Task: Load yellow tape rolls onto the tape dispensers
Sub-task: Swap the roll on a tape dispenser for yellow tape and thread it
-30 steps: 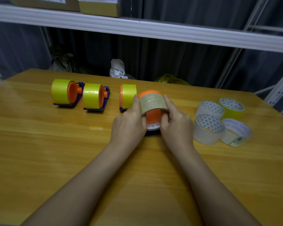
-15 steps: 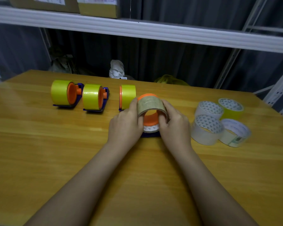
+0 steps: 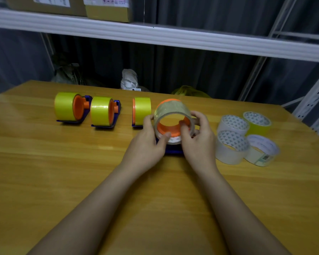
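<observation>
Tilted further toward the viewer than before, the clear tape roll [image 3: 171, 115] sits half off the orange hub [image 3: 168, 128] mid-table. Left hand [image 3: 145, 144] and right hand [image 3: 197, 140] both pinch it; uneven pulling may jam it or tip the blue dispenser [image 3: 173, 150].

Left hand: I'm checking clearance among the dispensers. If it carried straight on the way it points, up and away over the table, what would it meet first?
Probably the third loaded dispenser, just beyond the left hand gripping the clear tape roll; depth is uncertain.
</observation>
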The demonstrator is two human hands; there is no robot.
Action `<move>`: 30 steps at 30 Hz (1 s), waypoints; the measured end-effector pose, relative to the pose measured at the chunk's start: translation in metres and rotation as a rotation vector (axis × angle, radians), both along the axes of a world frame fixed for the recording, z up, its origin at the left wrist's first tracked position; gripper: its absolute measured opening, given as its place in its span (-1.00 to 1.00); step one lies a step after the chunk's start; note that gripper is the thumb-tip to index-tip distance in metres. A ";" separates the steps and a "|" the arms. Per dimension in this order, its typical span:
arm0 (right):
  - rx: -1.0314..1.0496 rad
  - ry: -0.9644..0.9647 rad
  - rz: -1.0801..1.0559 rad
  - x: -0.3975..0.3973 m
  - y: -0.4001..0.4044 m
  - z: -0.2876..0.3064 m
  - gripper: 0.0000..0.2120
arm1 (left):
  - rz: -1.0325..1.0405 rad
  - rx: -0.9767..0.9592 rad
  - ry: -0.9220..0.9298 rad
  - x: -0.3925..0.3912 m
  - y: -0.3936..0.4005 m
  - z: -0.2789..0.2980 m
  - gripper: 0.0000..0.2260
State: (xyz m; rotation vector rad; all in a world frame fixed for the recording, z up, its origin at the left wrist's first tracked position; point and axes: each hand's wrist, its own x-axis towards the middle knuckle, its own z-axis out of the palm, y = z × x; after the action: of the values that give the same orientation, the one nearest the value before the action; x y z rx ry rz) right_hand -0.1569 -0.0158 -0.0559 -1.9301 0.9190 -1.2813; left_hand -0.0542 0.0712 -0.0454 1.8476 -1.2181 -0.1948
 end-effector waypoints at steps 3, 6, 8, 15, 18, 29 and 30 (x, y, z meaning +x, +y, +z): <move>0.088 -0.010 0.117 0.006 0.004 -0.004 -0.56 | 0.032 -0.120 0.158 0.005 -0.003 0.001 -0.66; 0.092 0.027 0.130 0.008 0.006 -0.004 -0.49 | 0.047 -0.204 0.196 0.006 -0.003 0.002 -0.73; 0.109 0.034 0.158 0.009 0.008 -0.001 -0.50 | 0.060 -0.233 0.184 0.004 -0.002 0.002 -0.76; 0.178 -0.063 0.177 0.009 0.007 0.003 -0.51 | 0.076 -0.231 0.130 0.001 -0.003 0.003 -0.79; 0.237 -0.139 0.175 0.009 0.006 0.003 -0.46 | 0.103 -0.249 0.113 0.001 -0.004 0.004 -0.83; 0.098 -0.017 0.087 0.008 0.018 0.009 -0.52 | 0.167 -0.236 0.158 0.003 -0.005 0.005 -0.87; 0.049 0.008 0.081 0.007 0.020 0.011 -0.51 | 0.165 -0.231 0.160 0.003 -0.005 0.005 -0.87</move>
State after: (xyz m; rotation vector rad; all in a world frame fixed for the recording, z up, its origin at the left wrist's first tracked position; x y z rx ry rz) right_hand -0.1501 0.0039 -0.0453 -1.9164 0.8597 -1.1947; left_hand -0.0515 0.0666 -0.0401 1.6870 -0.9325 -0.1028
